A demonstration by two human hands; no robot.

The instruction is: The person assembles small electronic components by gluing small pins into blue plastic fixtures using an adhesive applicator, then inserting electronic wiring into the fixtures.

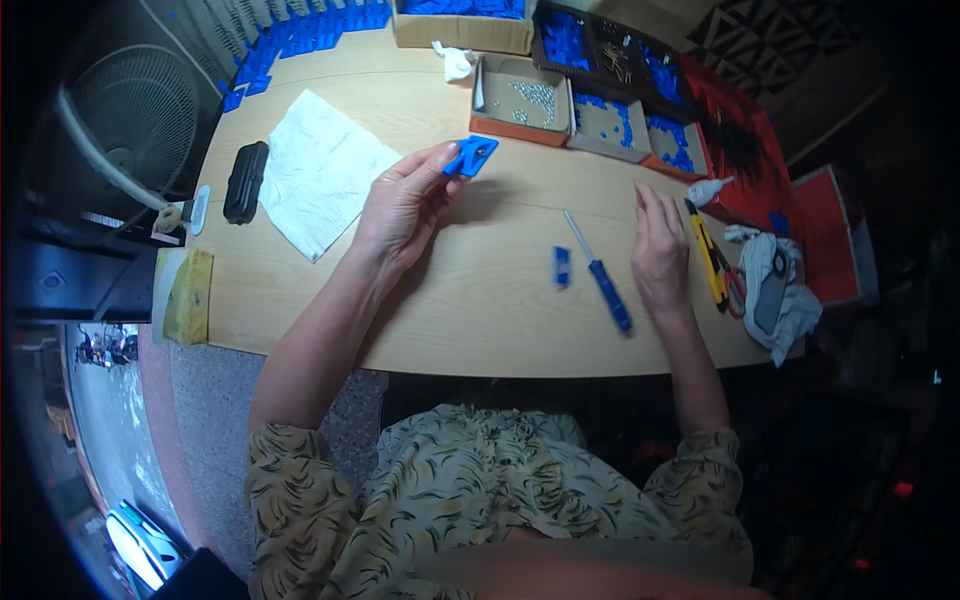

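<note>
My left hand (400, 205) is raised above the middle of the table, its thumb and fingers pinching a flat blue plastic part (481, 155) with an opening in it. The fingertips hide the part's near end. To the right, my right hand (660, 250) lies on the tabletop with its fingers stretched out and nothing visible in it. A screwdriver (608, 294) with a blue handle lies just left of that hand, its shaft pointing away from me. Beside the screwdriver is a small blue piece (561, 267), blurred in the picture.
Boxes of small metal parts (535, 98) and blue pieces (605, 120) stand along the back right. A yellow cutter (708, 255), scissors (736, 290) and a cloth (790, 315) lie at the right edge. White paper (320, 175) and a black case (246, 182) occupy the left.
</note>
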